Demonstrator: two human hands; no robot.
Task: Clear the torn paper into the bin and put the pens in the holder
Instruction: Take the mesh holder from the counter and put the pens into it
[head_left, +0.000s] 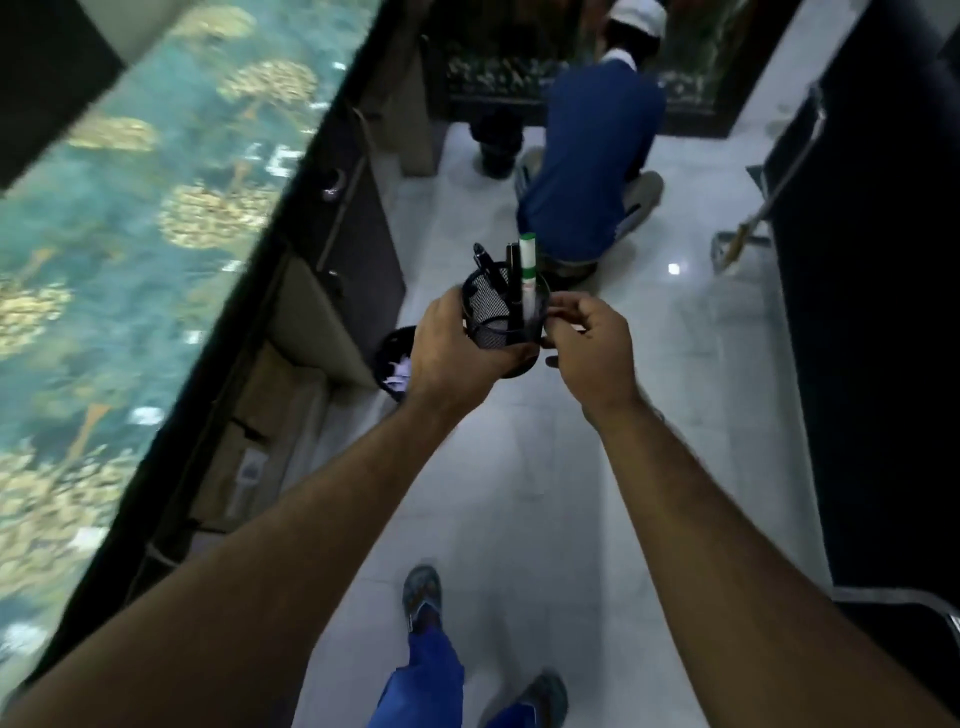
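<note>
Desk (130, 234) at far left, patterned teal top, blurred. Bin (393, 370) on floor (545, 493) beside desk, white paper (400, 375) inside. Left hand (457, 345) wraps around mesh holder (501, 317), lifted above floor. Pens (498, 270) and green-capped marker (528, 275) stand upright in holder. Right hand (589, 345) at holder's right side, fingertips pinching its rim. Crouching person (592, 166) beyond.
</note>
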